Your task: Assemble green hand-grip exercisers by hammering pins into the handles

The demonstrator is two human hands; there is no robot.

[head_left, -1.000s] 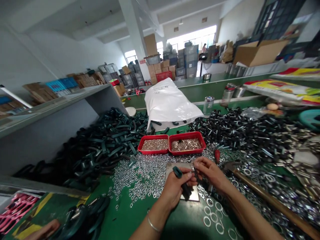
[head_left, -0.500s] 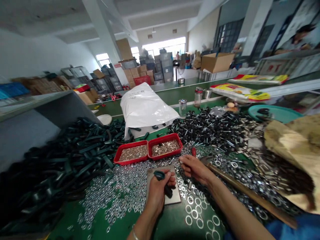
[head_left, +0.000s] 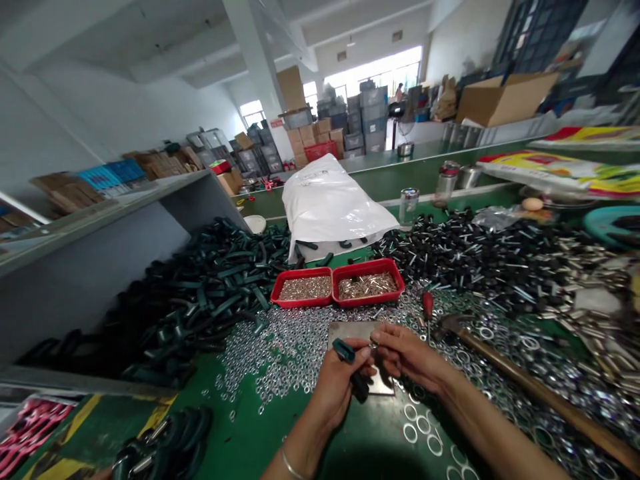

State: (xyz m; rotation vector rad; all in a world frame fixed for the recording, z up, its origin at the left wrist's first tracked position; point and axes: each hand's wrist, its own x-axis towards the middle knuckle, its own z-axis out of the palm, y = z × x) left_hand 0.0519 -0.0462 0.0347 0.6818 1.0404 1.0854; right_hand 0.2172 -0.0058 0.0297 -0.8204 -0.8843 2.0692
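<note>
My left hand (head_left: 336, 379) is closed around a dark green plastic handle piece (head_left: 343, 349), whose black end sticks out below the fingers. Close against it, my right hand (head_left: 413, 355) pinches a tiny shiny metal piece (head_left: 373, 345); its exact kind is too small to make out. The fingertips of both hands meet over a flat metal plate (head_left: 345, 328) on the green bench. Small metal nuts (head_left: 290, 353) lie scattered left of the plate. Larger flat rings (head_left: 423, 425) are spread on its right.
Beyond the plate stand two red trays (head_left: 301, 305) of small metal parts. A hammer (head_left: 525, 380) and a red-handled screwdriver (head_left: 427, 305) lie at right. Dark green handles (head_left: 220, 280) are heaped left, black-headed bolts (head_left: 470, 257) right. A white sack (head_left: 335, 200) stands behind.
My right hand has come in from the right to meet the left at the handle piece. The view has swung left, showing more green handles and pink items at the lower left.
</note>
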